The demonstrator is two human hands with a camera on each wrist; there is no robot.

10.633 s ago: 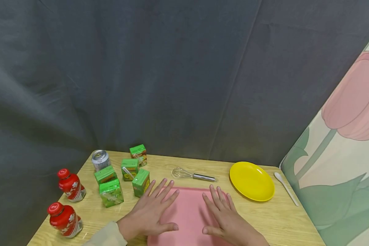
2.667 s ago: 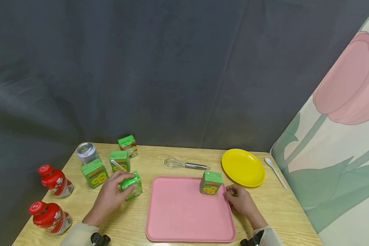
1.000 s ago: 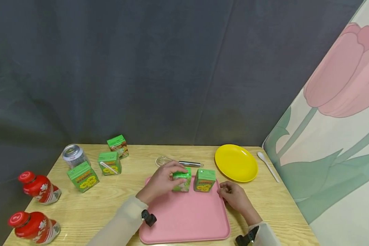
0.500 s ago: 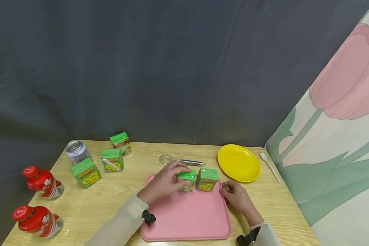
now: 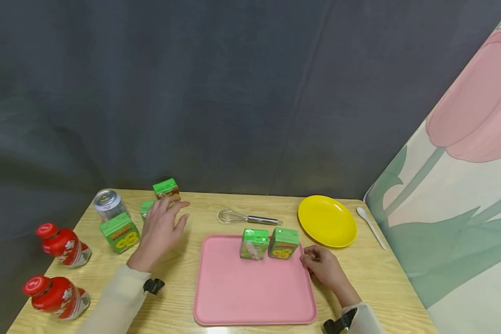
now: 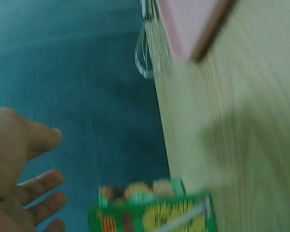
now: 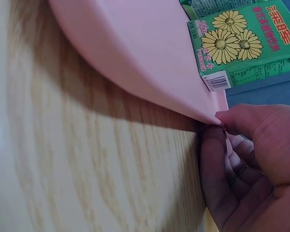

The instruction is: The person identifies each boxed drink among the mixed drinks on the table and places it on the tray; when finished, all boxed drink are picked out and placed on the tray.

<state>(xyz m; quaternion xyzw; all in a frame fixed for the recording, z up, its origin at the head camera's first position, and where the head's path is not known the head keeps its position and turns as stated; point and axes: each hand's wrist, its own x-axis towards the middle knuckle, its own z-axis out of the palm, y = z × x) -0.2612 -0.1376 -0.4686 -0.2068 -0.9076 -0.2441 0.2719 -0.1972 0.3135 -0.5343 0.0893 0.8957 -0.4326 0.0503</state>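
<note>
My right hand [image 5: 323, 266] pinches the right rim of the pink tray [image 5: 254, 292]; in the right wrist view the thumb [image 7: 237, 118] lies over the edge. Two green drink cartons stand at the tray's back: one carton [image 5: 254, 245] in the middle and a flower-print carton [image 5: 283, 243] near the right corner. My left hand [image 5: 160, 229], fingers spread and holding nothing, is over the table at left. It partly hides a carton with a straw [image 5: 146, 208] and overlaps a carton behind it [image 5: 166, 188]. Both cartons show low in the left wrist view.
Another flower-print carton [image 5: 120, 233] stands in front of a silver can [image 5: 109, 205]. Two red bottles [image 5: 63, 246] are at the far left. A whisk [image 5: 250, 218] lies behind the tray, with a yellow plate [image 5: 327, 221] and white spoon [image 5: 370, 228] to the right.
My left hand has moved one carton from the left onto the tray beside the flower-print one, let it go, and gone back left. My right hand keeps hold of the tray rim.
</note>
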